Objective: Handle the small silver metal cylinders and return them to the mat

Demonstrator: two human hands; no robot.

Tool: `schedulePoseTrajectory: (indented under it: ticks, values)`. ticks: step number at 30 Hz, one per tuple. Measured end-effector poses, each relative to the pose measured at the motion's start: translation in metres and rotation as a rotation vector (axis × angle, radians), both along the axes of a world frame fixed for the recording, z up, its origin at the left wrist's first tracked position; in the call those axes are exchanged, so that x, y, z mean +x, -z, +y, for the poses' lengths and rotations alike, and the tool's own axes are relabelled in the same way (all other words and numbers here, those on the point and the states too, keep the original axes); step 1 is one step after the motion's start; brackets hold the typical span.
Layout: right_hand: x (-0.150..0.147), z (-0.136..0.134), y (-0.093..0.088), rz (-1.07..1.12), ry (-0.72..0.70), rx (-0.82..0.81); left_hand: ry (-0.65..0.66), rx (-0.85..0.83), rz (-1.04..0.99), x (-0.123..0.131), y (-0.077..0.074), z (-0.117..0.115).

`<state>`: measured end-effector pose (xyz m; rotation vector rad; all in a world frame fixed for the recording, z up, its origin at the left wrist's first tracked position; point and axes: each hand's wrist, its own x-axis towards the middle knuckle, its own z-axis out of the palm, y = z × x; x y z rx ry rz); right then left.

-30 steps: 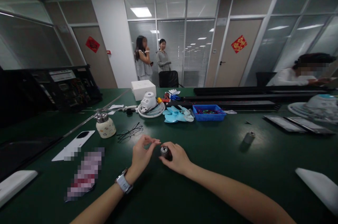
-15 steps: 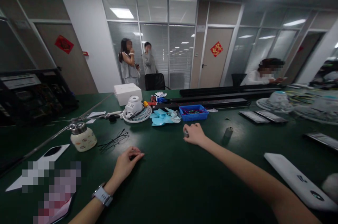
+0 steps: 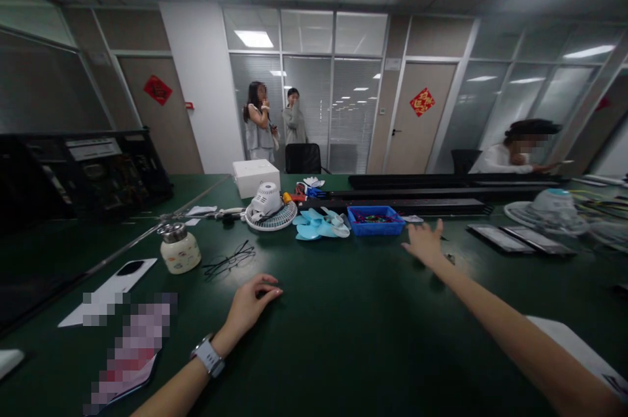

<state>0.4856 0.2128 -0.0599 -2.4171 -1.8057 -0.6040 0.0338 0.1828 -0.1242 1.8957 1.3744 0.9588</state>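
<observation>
My right hand (image 3: pixel 424 244) reaches over the green table with its fingers spread, right of a blue tray (image 3: pixel 375 230) of small coloured parts. No object shows in it, though its underside is hidden. Beside its wrist, a small metal cylinder (image 3: pixel 450 259) is mostly covered by my arm. My left hand (image 3: pixel 251 304) rests on the tabletop, fingers loosely curled and the thumb apart from them, holding nothing visible. Folded black-framed glasses (image 3: pixel 229 261) and a cream jar with a metal lid (image 3: pixel 180 252) are beyond it to the left.
Light-blue fan blades (image 3: pixel 321 224), a white fan housing (image 3: pixel 267 204) and a white box (image 3: pixel 256 179) line the far side. Long black bars (image 3: pixel 417 205) lie behind the tray. Flat dark-edged panels (image 3: pixel 520 239) and a white device (image 3: pixel 572 345) are at right. Several people are beyond the table.
My right hand has moved right, from in front of the tray toward the metal cylinder, and its fingers have spread; the small grey item at its fingertips no longer shows. My left thumb and fingers have parted slightly.
</observation>
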Motion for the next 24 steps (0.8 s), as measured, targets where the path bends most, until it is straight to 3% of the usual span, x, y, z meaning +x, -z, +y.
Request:
schedulePoseTrajectory:
  ticks: [3, 6, 9, 13, 16, 19, 22, 24]
  values:
    - [-0.085, -0.016, 0.010, 0.116, -0.504, 0.123, -0.004, -0.017, -0.020, 0.002, -0.004, -0.002]
    - [-0.175, -0.032, 0.024, 0.370, -0.862, 0.040, -0.112, -0.007, -0.105, 0.001, -0.004, 0.000]
    - [-0.238, -0.033, 0.040, 0.491, -0.955, -0.052, -0.229, 0.032, -0.186, -0.003, 0.004, 0.005]
    - [-0.277, -0.021, 0.062, 0.529, -0.914, -0.064, -0.275, 0.058, -0.205, -0.007, 0.012, 0.010]
    - [-0.282, -0.018, 0.066, 0.548, -0.911, -0.048, -0.249, 0.058, -0.177, -0.007, 0.011, 0.010]
    - [-0.255, -0.020, 0.048, 0.539, -0.938, -0.003, -0.240, 0.060, -0.138, -0.006, 0.007, 0.007]
    - [-0.178, -0.022, 0.014, 0.518, -0.818, 0.112, -0.229, 0.047, -0.115, -0.006, 0.003, 0.006]
    - [-0.106, -0.025, -0.005, 0.490, -0.539, 0.209, -0.224, 0.035, -0.100, -0.005, 0.002, 0.006]
